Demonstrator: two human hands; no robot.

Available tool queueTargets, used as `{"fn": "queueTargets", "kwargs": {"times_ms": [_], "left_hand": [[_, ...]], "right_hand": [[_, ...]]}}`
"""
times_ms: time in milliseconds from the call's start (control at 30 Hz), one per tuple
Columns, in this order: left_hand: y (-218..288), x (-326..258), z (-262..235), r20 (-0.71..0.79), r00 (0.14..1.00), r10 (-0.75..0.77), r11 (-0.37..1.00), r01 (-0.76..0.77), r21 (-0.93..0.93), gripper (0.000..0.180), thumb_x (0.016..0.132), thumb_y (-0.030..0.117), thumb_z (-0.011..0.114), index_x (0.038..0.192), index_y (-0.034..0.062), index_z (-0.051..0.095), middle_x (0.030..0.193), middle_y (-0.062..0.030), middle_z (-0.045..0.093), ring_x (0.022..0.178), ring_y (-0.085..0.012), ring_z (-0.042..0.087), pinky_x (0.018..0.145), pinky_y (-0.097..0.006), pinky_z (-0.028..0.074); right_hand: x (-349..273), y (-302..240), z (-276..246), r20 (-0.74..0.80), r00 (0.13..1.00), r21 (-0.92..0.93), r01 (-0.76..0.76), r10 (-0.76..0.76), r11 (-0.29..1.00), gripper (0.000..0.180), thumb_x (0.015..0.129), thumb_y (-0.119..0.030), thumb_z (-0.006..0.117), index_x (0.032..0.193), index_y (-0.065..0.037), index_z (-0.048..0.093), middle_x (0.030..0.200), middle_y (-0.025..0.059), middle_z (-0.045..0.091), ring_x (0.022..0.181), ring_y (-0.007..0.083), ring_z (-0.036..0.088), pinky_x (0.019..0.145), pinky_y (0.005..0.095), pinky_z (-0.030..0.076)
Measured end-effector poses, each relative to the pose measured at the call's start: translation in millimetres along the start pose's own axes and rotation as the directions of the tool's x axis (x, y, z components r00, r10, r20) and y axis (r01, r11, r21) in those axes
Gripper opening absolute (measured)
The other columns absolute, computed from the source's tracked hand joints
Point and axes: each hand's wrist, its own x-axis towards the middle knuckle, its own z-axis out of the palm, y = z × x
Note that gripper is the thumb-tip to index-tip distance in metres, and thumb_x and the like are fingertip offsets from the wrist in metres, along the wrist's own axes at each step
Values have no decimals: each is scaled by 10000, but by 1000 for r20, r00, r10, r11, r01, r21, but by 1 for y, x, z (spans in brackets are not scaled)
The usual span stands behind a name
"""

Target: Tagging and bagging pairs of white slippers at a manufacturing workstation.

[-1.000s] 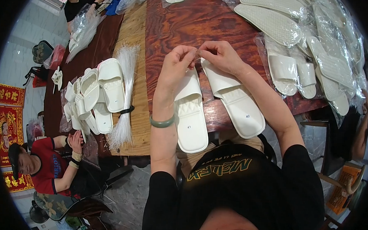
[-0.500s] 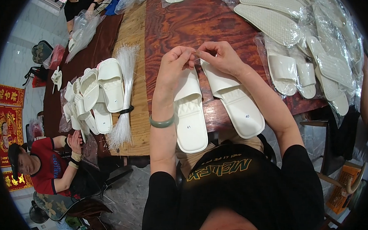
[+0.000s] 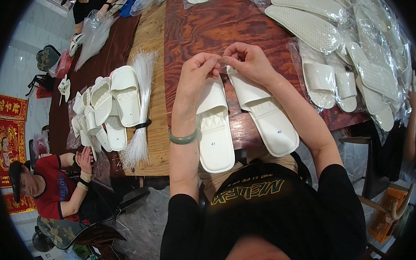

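Observation:
Two white open-toed slippers lie side by side in front of me, the left slipper [image 3: 216, 151] and the right slipper [image 3: 274, 128], heels toward my body. Above their far ends my left hand [image 3: 200, 69] and my right hand [image 3: 249, 63] meet, fingertips nearly touching. Both hands are pinched closed. Whatever sits between the fingers is too thin to make out. A jade-coloured bangle circles my left wrist. To the left lies a bundle of thin clear plastic strands [image 3: 144, 90], held by a black band.
White slippers [image 3: 126, 96] are heaped left of the bundle. Plastic-wrapped slippers [image 3: 321, 79] cover the table's right side. A person in red [image 3: 52, 188] sits at the left with hands together; another person [image 3: 90, 4] at far left handles a clear bag [image 3: 96, 39].
My right hand has risen slightly and its fingers have shifted; my left hand and both slippers stay put. At far left, the other person's hand and a slipper have moved beside the clear bag.

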Motion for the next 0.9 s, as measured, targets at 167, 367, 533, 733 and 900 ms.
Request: {"fn": "queueTargets", "kwargs": {"times_ms": [167, 367, 533, 733, 900], "left_hand": [[-4, 1, -1, -39, 999, 21, 998, -23, -66, 164, 911, 129, 542, 968, -13, 599, 782, -27, 581, 663, -97, 530, 629, -205, 449], [-3, 1, -1, -7, 1000, 17, 999, -17, -50, 168, 911, 137, 547, 958, -14, 602, 783, -27, 582, 668, -98, 534, 629, -206, 449], [0, 0, 1, 7, 1000, 4, 1000, -4, -20, 167, 912, 137, 545, 952, -14, 603, 784, -27, 584, 675, -98, 539, 631, -209, 451], [-2, 0, 0, -13, 1000, 25, 998, -26, -50, 158, 913, 133, 540, 939, -9, 604, 786, -27, 587, 673, -100, 541, 637, -211, 453], [0, 0, 1, 8, 1000, -18, 1000, 18, -10, 153, 914, 131, 538, 933, -4, 606, 781, -26, 588, 671, -98, 541, 638, -212, 456]], "right_hand": [[0, 1, -1, -1, 1000, 88, -2, 2, 996, 153, 821, -153, 663, 836, -6, 625, 683, -19, 580, 632, 36, 501, 577, 195, 420], [0, 4, -1, -26, 1000, 13, 10, -9, 1000, 150, 827, -154, 650, 853, -7, 632, 674, -21, 583, 619, 39, 500, 572, 202, 422], [0, 4, -1, -19, 1000, 36, 16, -15, 999, 150, 828, -153, 648, 860, -7, 634, 673, -21, 584, 617, 38, 498, 567, 204, 421], [0, 2, 1, -30, 1000, 41, 11, -10, 999, 140, 831, -144, 641, 859, -7, 633, 674, -23, 580, 619, 36, 495, 569, 202, 420], [0, 2, 0, -23, 1000, 19, 2, -2, 1000, 137, 829, -146, 654, 859, -14, 630, 694, -33, 573, 629, 29, 482, 568, 189, 405]]}}
